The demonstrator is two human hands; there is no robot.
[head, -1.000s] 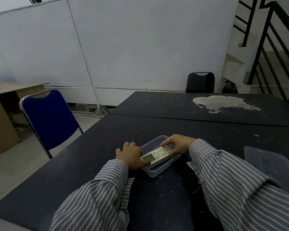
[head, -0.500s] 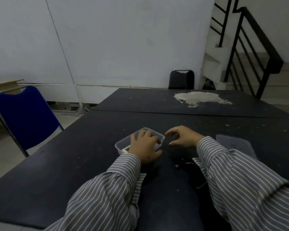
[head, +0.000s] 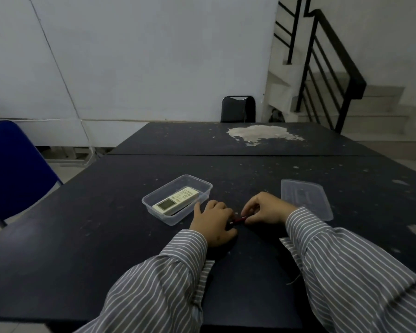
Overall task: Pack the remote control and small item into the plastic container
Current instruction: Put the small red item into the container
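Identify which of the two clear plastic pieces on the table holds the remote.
The deep container left of the hands holds the remote; the flat lid to the right is bare.

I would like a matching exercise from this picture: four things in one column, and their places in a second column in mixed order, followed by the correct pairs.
Things
1. remote control
2. lid
3. small red item
4. blue chair

Places
A. flat on the table, right of both hands
B. between the fingertips of the left hand and right hand
C. inside the plastic container
D. beside the table, at its left edge

Pairs: 1-C, 2-A, 3-B, 4-D
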